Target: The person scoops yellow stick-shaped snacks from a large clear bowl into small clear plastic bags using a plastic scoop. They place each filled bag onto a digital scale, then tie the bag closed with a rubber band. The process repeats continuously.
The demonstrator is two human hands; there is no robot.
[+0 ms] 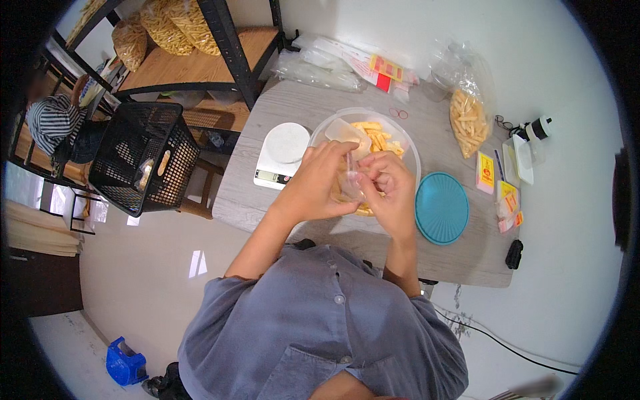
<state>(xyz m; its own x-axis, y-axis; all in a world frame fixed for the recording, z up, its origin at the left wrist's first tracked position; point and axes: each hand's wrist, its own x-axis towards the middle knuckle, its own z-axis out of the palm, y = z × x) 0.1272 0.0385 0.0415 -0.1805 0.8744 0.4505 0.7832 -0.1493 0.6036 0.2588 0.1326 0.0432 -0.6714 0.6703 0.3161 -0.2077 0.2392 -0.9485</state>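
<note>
A clear plastic bag is held between my two hands above a round translucent tub. My left hand grips one side of the bag, its thumb and fingers curved around it. The fingers of my right hand pinch the other side near the bag's edge. Pale yellow snack sticks lie in the tub, along with a whitish plastic scoop. My hands hide part of the bag and much of the tub's near side, so the bag's contents are hard to make out.
Left of the tub stands a white digital scale; to its right lies a teal lid. A bag of sticks, plastic packaging and red rubber bands lie behind. A black crate stands left, near another person.
</note>
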